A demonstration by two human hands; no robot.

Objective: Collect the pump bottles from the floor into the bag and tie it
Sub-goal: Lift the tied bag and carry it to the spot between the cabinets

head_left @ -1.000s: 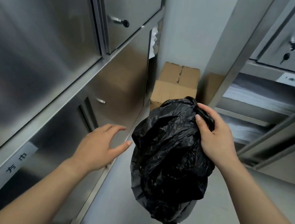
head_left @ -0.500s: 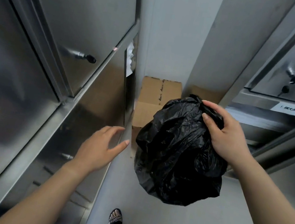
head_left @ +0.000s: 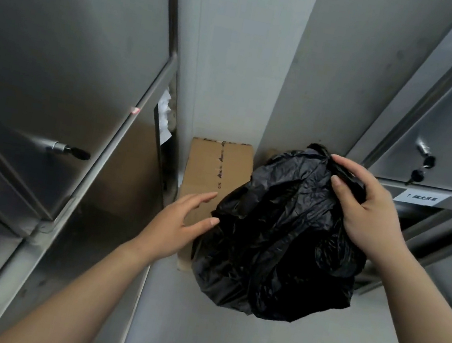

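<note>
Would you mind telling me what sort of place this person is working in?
Probably a narrow storage or utility room. Stainless steel locker doors with keyed locks line both sides, a printed white label marks a shelf edge, and a taped brown cardboard box sits on the floor at the far wall.

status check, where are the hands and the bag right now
Right hand gripping black bag at its gathered top, bag held off the floor. Left hand open, thumb at bag's side. No pump bottles visible. Cardboard box just behind.
</note>
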